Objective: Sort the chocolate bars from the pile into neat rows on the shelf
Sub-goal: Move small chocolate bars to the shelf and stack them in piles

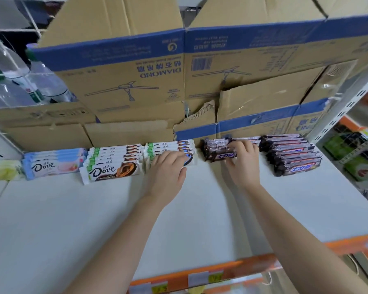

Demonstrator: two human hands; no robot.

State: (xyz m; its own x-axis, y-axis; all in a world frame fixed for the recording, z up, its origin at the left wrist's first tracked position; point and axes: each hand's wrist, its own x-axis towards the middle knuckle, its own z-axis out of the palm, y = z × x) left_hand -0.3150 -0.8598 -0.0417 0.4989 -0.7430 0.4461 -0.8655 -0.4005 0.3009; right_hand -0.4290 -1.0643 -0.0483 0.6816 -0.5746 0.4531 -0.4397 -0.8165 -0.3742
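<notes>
Rows of chocolate bars line the back of the white shelf (119, 219). From the left: a pale green bar (2, 172), light blue Dove bars (53, 164), white-and-brown Dove bars (113, 164), a second white Dove row (170, 147), a dark Snickers row (218, 150) and a fuller Snickers stack (293, 155). My left hand (168, 168) lies with fingers spread on the front of the second white Dove row. My right hand (242, 160) grips the right end of the front bar of the dark Snickers row.
Tall cardboard boxes (136, 81) stand right behind the bars. Water bottles (45, 81) sit at the back left. A white shelf upright (344, 102) rises at the right, with green goods behind wire beyond it. An orange price rail (200, 274) edges the shelf front.
</notes>
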